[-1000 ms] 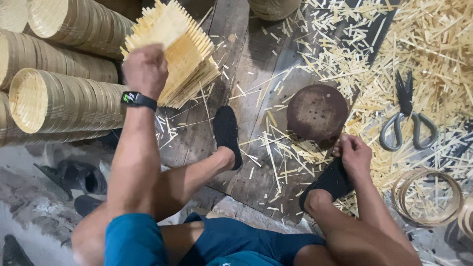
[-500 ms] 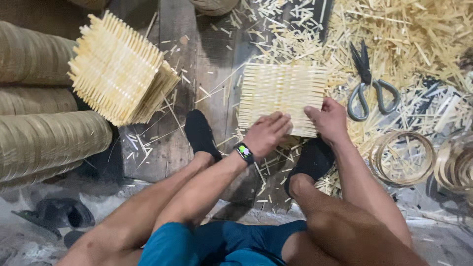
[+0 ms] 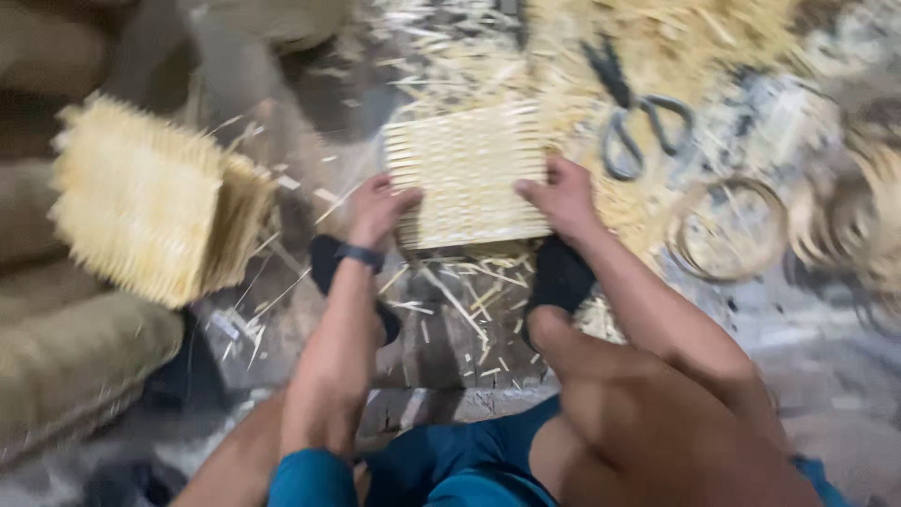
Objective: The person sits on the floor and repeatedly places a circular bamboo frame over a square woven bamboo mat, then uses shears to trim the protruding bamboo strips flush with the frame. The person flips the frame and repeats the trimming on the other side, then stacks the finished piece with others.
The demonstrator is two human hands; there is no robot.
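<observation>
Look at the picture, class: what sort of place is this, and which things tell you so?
Probably a bamboo-weaving workshop with work done on the floor. A woven bamboo mat lies under both hands, a stack of similar mats sits nearby, and scissors lie among heaps of strip offcuts.

Your left hand (image 3: 377, 208) and right hand (image 3: 561, 195) grip the woven bamboo mat (image 3: 466, 175) by its side edges; scissors (image 3: 631, 108) lie nearby.

A pale yellow woven mat (image 3: 469, 174) is seen, ribbed with fine parallel strips; dark grey scissors (image 3: 631, 113) and teal shorts (image 3: 450, 469) are shown.
</observation>
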